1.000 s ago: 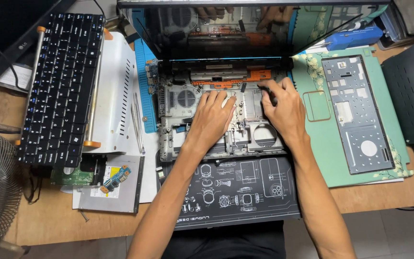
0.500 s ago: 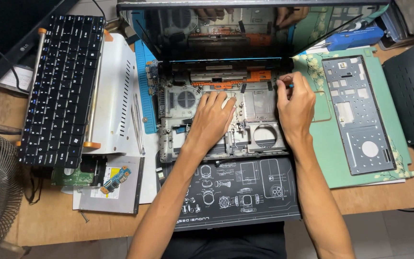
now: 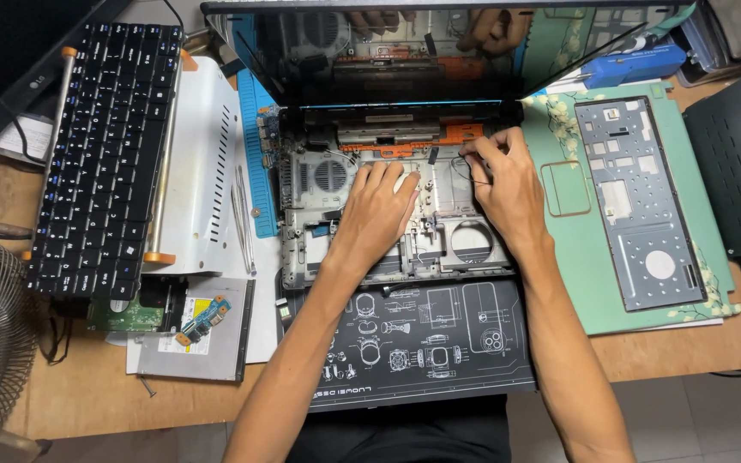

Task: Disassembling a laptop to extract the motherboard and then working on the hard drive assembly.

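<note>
Your right hand (image 3: 508, 184) is pinched shut on a thin black wire (image 3: 465, 170), thumb and forefinger meeting just below the orange strip (image 3: 405, 146) at the back of the open laptop base (image 3: 388, 214). A second ago that hand lay flat and further in over the base; half a second ago it had slid out to the base's right edge, and now it has come back in a little with the fingers drawn together, so you have gone from feeling over the frame to actually taking hold of the wire, which loops loosely from your fingertips down into the base. Your left hand (image 3: 379, 210) has hardly moved: it lies open and flat, palm down, fingers spread across the middle of the base just right of the round fan grille (image 3: 330, 176), pressing on the frame and gripping nothing. Behind the base the dark screen (image 3: 388, 51) stands tilted up and mirrors both hands. In front of the base lies a black mat with white drawings (image 3: 422, 334). Left of the base are a blue ruler strip (image 3: 255, 154), a white vented panel (image 3: 203, 163) and a removed keyboard (image 3: 100, 154); right of it, on a green mat (image 3: 576, 283), sits the grey palm-rest cover (image 3: 636, 197).
</note>
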